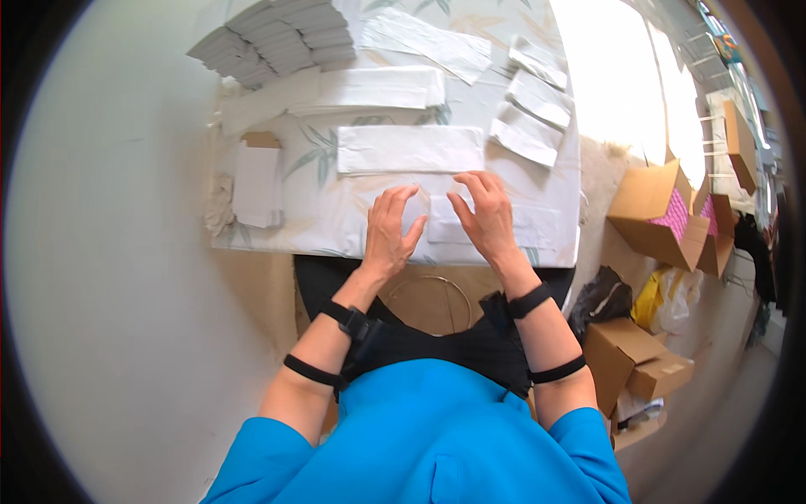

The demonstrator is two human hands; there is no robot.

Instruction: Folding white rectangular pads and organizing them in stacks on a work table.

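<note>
My left hand hovers over the near part of the table, thumb apart from its curved fingers, with nothing visible in it. To its right is my right hand, also open, its fingers bent and thumb spread. Just beyond my fingertips lies a long flat white folded piece, paper or thin plastic; I cannot tell which. A second flat white piece rests by the near edge, partly covered by my right hand. Three shorter white folded pieces are spread out at the far right of the table.
A leaf-patterned cloth covers the table. Stacked white folded pieces rise at the far left, with a longer white pile nearby. A narrow white box lies at left. Cardboard boxes and bags stand on the floor at right.
</note>
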